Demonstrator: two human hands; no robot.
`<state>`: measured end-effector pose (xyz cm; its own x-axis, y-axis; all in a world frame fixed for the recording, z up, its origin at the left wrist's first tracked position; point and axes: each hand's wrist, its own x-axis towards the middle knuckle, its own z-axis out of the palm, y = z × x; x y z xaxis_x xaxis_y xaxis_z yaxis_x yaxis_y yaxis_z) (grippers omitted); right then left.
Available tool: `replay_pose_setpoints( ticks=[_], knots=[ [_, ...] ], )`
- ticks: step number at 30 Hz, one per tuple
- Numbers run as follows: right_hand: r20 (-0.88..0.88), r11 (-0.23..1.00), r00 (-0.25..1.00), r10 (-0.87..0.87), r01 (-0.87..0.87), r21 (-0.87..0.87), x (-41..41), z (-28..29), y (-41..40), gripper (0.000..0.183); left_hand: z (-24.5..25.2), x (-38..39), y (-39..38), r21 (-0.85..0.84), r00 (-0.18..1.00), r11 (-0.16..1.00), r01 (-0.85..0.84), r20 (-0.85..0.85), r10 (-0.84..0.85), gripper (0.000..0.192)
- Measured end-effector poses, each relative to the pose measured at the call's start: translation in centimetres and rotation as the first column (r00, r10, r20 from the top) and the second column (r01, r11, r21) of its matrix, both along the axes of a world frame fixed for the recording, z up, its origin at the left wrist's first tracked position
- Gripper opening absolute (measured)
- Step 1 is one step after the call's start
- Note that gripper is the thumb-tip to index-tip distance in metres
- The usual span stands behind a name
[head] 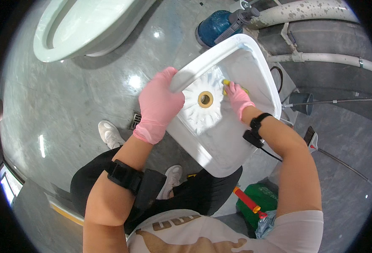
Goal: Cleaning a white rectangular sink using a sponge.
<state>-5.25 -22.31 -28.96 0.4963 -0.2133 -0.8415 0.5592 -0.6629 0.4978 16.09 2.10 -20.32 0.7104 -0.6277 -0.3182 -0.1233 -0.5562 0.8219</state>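
A white rectangular sink basin with a brass-coloured drain ring at its bottom leans tilted in front of me, its near corner by my thigh. In a pink glove, my left hand grips the basin's left rim, fingers partly hidden behind it. My right hand, also gloved in pink, is inside the basin with a yellow sponge under its fingers. The sponge lies against the inner surface to the right of the drain. Bright light falls on the ridged area around the drain.
A white ceramic fixture stands at upper left. Behind the basin is a blue container with grey fittings. White pipes run along the wall. At right are a grey bucket and a broom; a red hand pump rests on a green bag.
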Motion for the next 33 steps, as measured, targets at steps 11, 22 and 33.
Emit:
replay_pose_setpoints(
  ticks=[11,22,33],
  knots=[
    [0.214,0.998,0.977,0.017,-0.029,0.051,4.5,0.8,0.2,0.058,1.1,0.1,-0.2,0.052,0.999,0.998,0.038,0.013,-0.039,0.051],
    [-0.214,0.494,0.495,-0.842,0.867,0.062,-0.9,2.1,2.6,0.054,0.3,0.0,-0.3,0.004,0.999,1.000,0.020,0.038,-0.020,0.050],
    [-0.421,0.596,0.772,-0.476,0.635,0.491,-5.4,-6.9,10.7,0.036,0.1,-0.1,-0.3,-0.075,0.999,0.997,0.027,0.020,-0.026,0.047]
  ],
)
